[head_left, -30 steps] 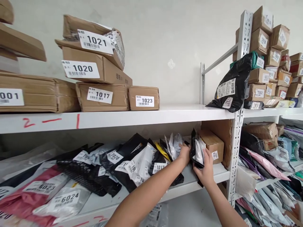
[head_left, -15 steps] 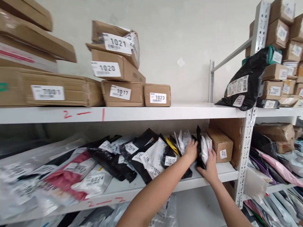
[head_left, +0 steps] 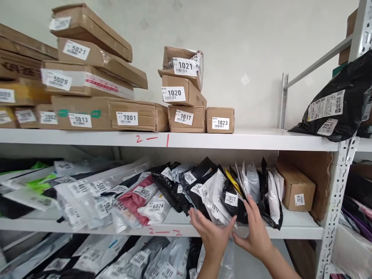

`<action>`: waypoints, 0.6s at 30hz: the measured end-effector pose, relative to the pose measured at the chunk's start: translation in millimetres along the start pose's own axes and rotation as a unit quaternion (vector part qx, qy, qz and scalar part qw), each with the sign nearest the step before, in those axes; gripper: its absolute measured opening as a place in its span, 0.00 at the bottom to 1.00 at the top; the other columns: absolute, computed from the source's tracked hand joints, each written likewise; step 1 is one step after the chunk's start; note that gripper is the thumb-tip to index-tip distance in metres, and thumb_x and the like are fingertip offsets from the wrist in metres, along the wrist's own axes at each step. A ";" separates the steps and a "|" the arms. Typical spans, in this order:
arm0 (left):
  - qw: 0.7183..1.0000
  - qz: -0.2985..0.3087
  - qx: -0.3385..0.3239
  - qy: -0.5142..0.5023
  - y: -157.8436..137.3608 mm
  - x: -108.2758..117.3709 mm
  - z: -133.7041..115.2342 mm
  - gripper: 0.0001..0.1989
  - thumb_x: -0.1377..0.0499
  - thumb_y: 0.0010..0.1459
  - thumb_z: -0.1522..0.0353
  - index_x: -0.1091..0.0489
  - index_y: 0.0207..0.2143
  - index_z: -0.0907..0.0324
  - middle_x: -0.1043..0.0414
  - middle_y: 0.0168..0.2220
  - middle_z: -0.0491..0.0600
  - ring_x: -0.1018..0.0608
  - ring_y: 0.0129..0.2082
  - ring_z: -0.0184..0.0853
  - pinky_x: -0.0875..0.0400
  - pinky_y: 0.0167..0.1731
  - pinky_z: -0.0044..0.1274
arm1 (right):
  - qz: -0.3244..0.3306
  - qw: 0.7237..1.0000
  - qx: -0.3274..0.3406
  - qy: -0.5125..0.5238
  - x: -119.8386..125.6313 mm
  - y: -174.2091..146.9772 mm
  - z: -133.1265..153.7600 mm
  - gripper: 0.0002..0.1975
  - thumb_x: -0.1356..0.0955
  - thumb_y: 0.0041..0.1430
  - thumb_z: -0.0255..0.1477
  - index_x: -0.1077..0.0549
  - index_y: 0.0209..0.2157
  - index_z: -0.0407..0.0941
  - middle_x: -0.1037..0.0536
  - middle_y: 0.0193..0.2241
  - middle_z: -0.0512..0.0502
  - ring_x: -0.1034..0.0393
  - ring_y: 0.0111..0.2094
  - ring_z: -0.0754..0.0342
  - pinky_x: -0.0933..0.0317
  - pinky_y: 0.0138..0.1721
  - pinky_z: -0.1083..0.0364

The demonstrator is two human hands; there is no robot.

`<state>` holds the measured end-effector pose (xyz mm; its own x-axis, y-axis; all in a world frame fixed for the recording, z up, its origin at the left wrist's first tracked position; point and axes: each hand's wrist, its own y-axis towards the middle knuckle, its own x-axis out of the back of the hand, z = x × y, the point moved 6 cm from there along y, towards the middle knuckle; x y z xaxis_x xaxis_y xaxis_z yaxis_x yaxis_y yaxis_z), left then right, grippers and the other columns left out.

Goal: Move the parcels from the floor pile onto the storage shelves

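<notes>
My left hand [head_left: 211, 231] is open, fingers spread, in front of the middle shelf's edge, below the white mailer bag [head_left: 217, 190] labelled 1012. Close to its right, my right hand [head_left: 253, 229] is also open with thumb and fingers apart. Its fingertips are near the black bag labelled 1017 [head_left: 231, 199]; whether they touch it I cannot tell. Behind the hands several poly mailers lean in a row, among them a yellow-edged one [head_left: 233, 181], a grey one [head_left: 253, 182] and a black one [head_left: 264, 193]. White packets [head_left: 273, 197] stand right of these, beside a carton labelled 1014 [head_left: 295, 188].
Above runs a white shelf [head_left: 255, 143] with stacked cartons [head_left: 187, 118] and a black bag labelled 7019 [head_left: 328, 106]. A perforated metal post [head_left: 331, 205] bounds the right side. Further left lie pink [head_left: 139, 199] and clear parcels; more bags [head_left: 145, 257] fill the shelf below.
Both hands have come away from the black and white packets near the carton and moved left, opening in front of the row. The view has turned left, bringing more cartons into sight.
</notes>
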<state>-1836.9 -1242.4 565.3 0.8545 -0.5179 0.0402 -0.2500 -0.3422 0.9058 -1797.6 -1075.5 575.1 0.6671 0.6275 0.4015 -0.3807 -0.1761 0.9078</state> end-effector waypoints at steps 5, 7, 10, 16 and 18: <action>1.000 0.010 0.012 0.015 13.4 -37.0 8.7 0.59 0.48 0.60 0.36 0.69 0.75 0.63 0.52 0.68 0.74 0.40 0.69 0.65 0.34 0.62 0.54 | -0.014 1.000 -0.013 -0.017 -42.0 12.9 -8.9 0.49 0.30 0.63 0.35 0.60 0.76 0.43 0.46 0.73 0.26 0.47 0.72 0.28 0.33 0.61 0.29; 0.999 0.009 0.000 0.047 10.6 -42.0 10.6 0.55 0.54 0.61 0.35 0.62 0.75 0.65 0.44 0.63 0.72 0.32 0.62 0.62 0.32 0.59 0.52 | -0.007 0.999 -0.011 -0.033 -54.5 12.6 -14.1 0.49 0.31 0.64 0.37 0.61 0.76 0.42 0.45 0.72 0.24 0.46 0.71 0.26 0.33 0.60 0.27; 0.996 0.047 -0.007 0.078 4.6 -41.8 22.6 0.49 0.58 0.65 0.38 0.48 0.72 0.66 0.36 0.55 0.66 0.27 0.51 0.55 0.29 0.53 0.50 | 0.014 0.998 0.010 -0.056 -65.9 7.7 -17.9 0.50 0.31 0.64 0.41 0.61 0.76 0.43 0.40 0.69 0.25 0.42 0.69 0.27 0.33 0.60 0.27; 0.983 -0.032 0.178 0.026 60.9 -3.5 101.6 0.32 0.51 0.70 0.53 0.45 0.69 0.60 0.39 0.59 0.65 0.34 0.64 0.54 0.38 0.65 0.49 | 0.010 0.997 -0.042 -0.062 -66.7 5.2 -19.1 0.44 0.31 0.63 0.41 0.52 0.74 0.46 0.36 0.67 0.27 0.36 0.65 0.29 0.29 0.57 0.32; 0.966 -0.028 0.255 0.021 89.4 -3.5 128.7 0.39 0.44 0.66 0.54 0.51 0.71 0.64 0.43 0.65 0.69 0.39 0.70 0.57 0.43 0.69 0.50 | 0.009 0.995 -0.071 -0.070 -70.7 10.4 -17.3 0.46 0.29 0.59 0.43 0.50 0.72 0.45 0.35 0.65 0.26 0.35 0.63 0.26 0.29 0.55 0.31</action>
<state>-1920.8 -1372.0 591.8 0.8881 -0.4591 0.0236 -0.3855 -0.7158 0.5822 -1859.8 -1108.5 554.0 0.7382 0.5113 0.4401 -0.4737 -0.0717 0.8778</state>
